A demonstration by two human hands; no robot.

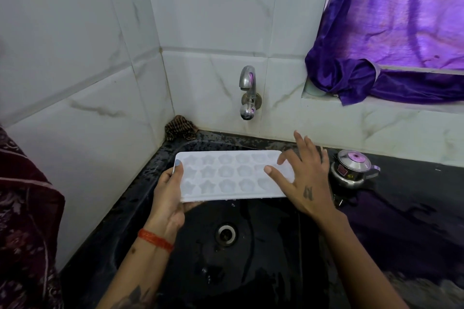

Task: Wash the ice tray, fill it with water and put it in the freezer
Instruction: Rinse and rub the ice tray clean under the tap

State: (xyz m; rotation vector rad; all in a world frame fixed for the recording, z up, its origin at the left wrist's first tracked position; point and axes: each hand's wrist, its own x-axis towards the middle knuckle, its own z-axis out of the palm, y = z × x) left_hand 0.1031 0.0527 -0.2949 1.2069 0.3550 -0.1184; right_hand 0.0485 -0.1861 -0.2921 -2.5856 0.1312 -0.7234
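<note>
A white ice tray (226, 175) with star and flower shaped cells is held level over the black sink (251, 258). My left hand (170, 195) grips its left end, thumb on top and fingers underneath. My right hand (306, 178) lies over the tray's right end with fingers straight and spread, touching the top surface. The steel tap (248, 90) sticks out of the tiled wall above and behind the tray; no water runs from it.
A small steel kettle (351, 168) stands on the black counter to the right of the sink. A brown cloth (179, 128) sits in the back left corner. A purple curtain (389, 45) hangs at the upper right. The drain (226, 233) lies below the tray.
</note>
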